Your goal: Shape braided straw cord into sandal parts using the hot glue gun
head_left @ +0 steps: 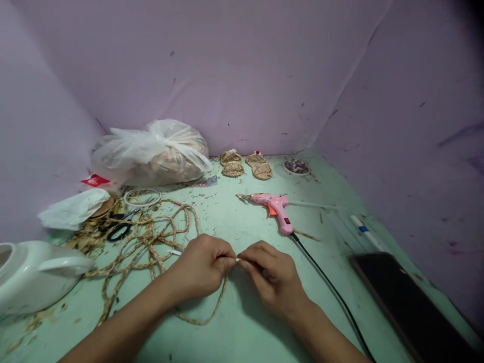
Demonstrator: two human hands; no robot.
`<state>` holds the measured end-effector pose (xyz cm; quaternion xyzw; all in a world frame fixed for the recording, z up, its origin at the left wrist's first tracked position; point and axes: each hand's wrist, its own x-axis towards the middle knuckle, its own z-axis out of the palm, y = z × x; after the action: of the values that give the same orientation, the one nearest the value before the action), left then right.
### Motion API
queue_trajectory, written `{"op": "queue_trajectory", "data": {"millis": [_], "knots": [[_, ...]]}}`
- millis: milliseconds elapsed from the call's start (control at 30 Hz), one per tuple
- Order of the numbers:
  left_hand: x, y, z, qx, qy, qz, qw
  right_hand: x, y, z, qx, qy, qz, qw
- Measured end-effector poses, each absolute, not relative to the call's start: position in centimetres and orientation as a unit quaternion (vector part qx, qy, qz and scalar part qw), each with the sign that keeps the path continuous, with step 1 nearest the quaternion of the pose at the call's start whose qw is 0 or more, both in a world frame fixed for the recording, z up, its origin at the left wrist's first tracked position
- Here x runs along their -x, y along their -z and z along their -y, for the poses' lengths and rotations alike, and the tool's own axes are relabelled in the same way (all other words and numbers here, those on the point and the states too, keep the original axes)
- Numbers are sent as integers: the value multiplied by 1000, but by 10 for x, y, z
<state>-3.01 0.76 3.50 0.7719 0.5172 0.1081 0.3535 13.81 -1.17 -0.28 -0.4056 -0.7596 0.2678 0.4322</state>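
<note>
Close together above the table, my left hand [206, 264] and my right hand [270, 277] both pinch the end of a braided straw-coloured cord [202, 321]. Only a small pale tip shows between the fingertips. From my left hand the cord loops down, and more of it lies in a loose tangle to the left. A thin white strip [174, 252] lies beside my left wrist. Beyond my right hand rests a pink glue gun [279, 204], its nozzle pointing left. Two small woven slippers [232, 164] stand by the back wall.
Black-handled scissors [119, 232] and a white ring [132, 201] lie around the tangle. A tied plastic bag [159, 156] sits behind. At left is a white pitcher [41, 277]; at right, a dark phone [408, 302], marker [365, 229] and the gun's cable [333, 287]. A small dish [297, 167] stands back right.
</note>
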Motion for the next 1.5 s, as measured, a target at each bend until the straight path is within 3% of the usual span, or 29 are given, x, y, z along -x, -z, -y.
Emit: {"op": "queue_trajectory", "data": {"millis": [300,600,1500], "knots": [[21,-39,5,-827,-62,-518,211,-123,0,14,546,-501,547,389],[12,8,15,-853,-81,-507,92,-132,13,12,546,-348,689,324],[10,13,16,-855,-84,-505,77,-130,20,10,563,-347,691,291]]}}
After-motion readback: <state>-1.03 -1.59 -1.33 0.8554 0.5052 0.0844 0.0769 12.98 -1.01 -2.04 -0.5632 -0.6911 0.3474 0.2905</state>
